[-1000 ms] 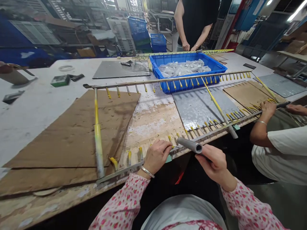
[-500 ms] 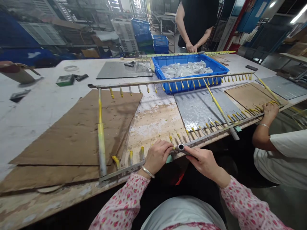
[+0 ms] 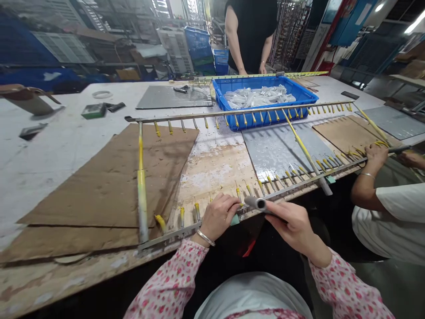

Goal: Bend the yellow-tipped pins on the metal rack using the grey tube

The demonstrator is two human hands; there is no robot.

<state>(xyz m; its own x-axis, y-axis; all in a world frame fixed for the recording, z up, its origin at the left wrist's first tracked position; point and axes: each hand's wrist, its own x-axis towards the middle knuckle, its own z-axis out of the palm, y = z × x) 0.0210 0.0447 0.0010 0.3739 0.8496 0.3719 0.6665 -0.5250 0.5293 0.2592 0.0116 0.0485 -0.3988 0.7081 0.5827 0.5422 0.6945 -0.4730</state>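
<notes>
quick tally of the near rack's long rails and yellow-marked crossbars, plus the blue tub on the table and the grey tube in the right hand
long rails: 2
crossbars: 3
blue tub: 1
grey tube: 1
total: 7

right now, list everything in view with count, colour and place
table: 1, white, worn near edge
rack: 1, grey and yellow, across table
pegs: many, yellow and grey, along rack bars
tray: 1, blue, far side
plastic pieces: many, clear, in tray
cardboard: several sheets, brown, left and right
boards: 3, grey, far side, middle, right
box: 1, green, left
ring: 1, white, behind box
tool: 1, black, on far board
crates: several, blue and white, background
co-workers: 2, black and pale tops, opposite and right
tube: 1, grey, in right hand
rod: 1, dark, by right co-worker
right hand: 1, pink sleeve, holding tube
left hand: 1, pink sleeve, closed on peg
</notes>
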